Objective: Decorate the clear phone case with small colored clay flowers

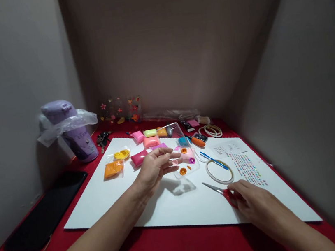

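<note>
My left hand point(156, 165) is over the middle of the white board, its fingers around the near-left side of a clear phone case point(194, 167). A glassy shadow on the board suggests the case is raised. Orange flowers point(183, 171) and a purple flower point(192, 160) show on the case. A pale pink piece point(175, 162) is by my left fingertips; whether they touch it I cannot tell. My right hand point(253, 202) is closed on the red handles of scissors point(215, 188), whose blades point left, low over the board.
The white board point(104, 211) lies on a red cloth point(184, 245). Clay packets point(113, 169) are left and behind; a tape roll point(219, 171), blue tool point(212, 160) and gem sticker sheet point(248, 170) lie right. A purple tumbler point(77, 138) and black phone point(47, 211) are far left.
</note>
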A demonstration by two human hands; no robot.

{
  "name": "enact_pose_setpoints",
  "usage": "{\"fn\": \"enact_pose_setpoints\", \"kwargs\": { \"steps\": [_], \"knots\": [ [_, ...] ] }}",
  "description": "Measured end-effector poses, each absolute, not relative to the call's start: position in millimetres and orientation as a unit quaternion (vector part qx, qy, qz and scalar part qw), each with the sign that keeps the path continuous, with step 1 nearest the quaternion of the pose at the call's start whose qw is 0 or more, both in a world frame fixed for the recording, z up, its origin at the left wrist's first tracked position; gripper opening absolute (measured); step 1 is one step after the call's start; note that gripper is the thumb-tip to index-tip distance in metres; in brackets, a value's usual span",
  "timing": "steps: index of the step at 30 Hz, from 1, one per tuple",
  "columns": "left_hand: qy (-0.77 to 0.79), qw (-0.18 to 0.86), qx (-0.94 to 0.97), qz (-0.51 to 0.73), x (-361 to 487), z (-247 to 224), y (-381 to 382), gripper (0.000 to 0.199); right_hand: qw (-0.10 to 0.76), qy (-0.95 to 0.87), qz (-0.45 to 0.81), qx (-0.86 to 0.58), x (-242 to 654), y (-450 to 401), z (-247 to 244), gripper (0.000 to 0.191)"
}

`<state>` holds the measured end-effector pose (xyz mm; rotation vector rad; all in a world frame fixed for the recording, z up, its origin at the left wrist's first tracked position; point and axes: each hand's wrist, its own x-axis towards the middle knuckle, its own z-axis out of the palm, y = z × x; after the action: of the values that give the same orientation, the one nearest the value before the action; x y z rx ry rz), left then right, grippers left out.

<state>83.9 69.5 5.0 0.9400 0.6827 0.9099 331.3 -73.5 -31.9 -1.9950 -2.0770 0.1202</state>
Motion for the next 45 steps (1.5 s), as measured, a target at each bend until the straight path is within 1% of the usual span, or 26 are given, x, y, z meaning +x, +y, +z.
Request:
{"fn": "enact_pose_setpoints", "kwargs": {
  "steps": [2,5,10,12,14,17,20,24,28,32,36,39,45],
  "knots": [
    [0.309,0.747,0.423,0.409,81.8,1.0,68.0,0.015,0.123,-0.711,0.034,-0.692,328.7,-70.4,-33.7,0.018],
    [0.317,0.751,0.407,0.412,77.7,-1.9,67.7,0.015,0.119,-0.705,0.062,-0.696,325.8,-67.2,-30.4,0.021],
    [0.335,0.742,0.386,0.434,74.5,-3.3,70.0,0.02,0.222,-0.661,0.118,-0.707,319.8,-63.9,-12.7,0.019],
    [0.333,0.742,0.383,0.438,74.9,-4.0,70.0,0.024,0.244,-0.65,0.178,-0.697,312.3,-59.2,-3.6,0.016],
    [0.334,0.745,0.381,0.434,75.5,-4.3,69.3,0.026,0.263,-0.652,0.268,-0.659,301.6,-51.8,5.2,0.013],
    [0.35,0.744,0.386,0.418,76.1,-3.7,68.1,0.024,0.305,-0.627,0.383,-0.606,284.6,-38.6,14.4,0.016],
    [0.361,0.735,0.399,0.412,76.3,-3.3,67.9,0.023,0.317,-0.623,0.421,-0.579,272.5,-29.0,13.5,0.016],
    [0.347,0.727,0.423,0.415,76.7,-7.4,69.6,0.026,0.31,-0.644,0.4,-0.573,267.5,-26.1,-4.6,0.008],
    [0.338,0.719,0.445,0.413,77.1,-11.2,70.2,0.032,0.304,-0.679,0.309,-0.592,270.9,-27.8,-21.2,0.008],
    [0.355,0.715,0.446,0.406,77.9,-9.0,68.6,0.037,0.281,-0.715,0.264,-0.583,272.8,-27.1,-22.4,0.008],
    [0.37,0.708,0.452,0.397,79.0,-6.6,67.1,0.038,0.265,-0.734,0.238,-0.578,272.7,-26.8,-21.5,0.008],
    [0.375,0.703,0.457,0.396,79.5,-7.0,66.7,0.039,0.261,-0.738,0.232,-0.578,273.8,-28.2,-22.6,0.009],
    [0.378,0.688,0.483,0.388,80.0,-8.0,66.3,0.039,0.246,-0.72,0.282,-0.584,274.1,-28.0,-22.1,0.005]
  ]
}}
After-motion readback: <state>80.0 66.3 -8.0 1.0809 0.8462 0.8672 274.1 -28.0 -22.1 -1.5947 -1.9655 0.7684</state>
